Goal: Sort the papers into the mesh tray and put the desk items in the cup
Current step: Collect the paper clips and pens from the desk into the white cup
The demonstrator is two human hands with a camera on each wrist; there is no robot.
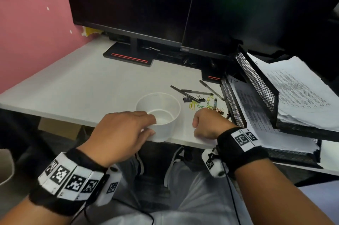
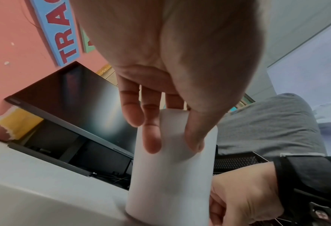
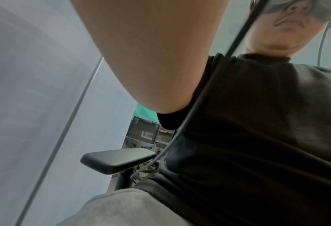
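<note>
A white desk (image 1: 77,85) is seen from above, with two dark monitors at the back.

At the left, the left hand (image 1: 121,133) is wrapped around the wall of a translucent plastic cup (image 1: 158,112), thumb on one side and fingers on the other, as the left wrist view confirms. The cup stands upright at the very front edge of the desk and appears to overhang it slightly. A tip or a slide off the edge could be caused if the cup is nudged or let go carelessly. Nothing can be seen in the cup.

Just right of the cup, the right hand (image 1: 209,123) is held as a loose fist, knuckles up, resting on the desk. Whether anything is pinched inside it cannot be told.

Beyond that hand, pens (image 1: 197,92), binder clips (image 1: 187,99) and coloured paper clips (image 1: 207,104) lie scattered. These small clips could be knocked about, or dropped beside the cup, if too many are gathered at once.

At the far right, a black mesh tray (image 1: 256,81) with two tiers is seen, with stacked papers (image 1: 300,94) on it. Some sheets overhang its front and could slip out.
</note>
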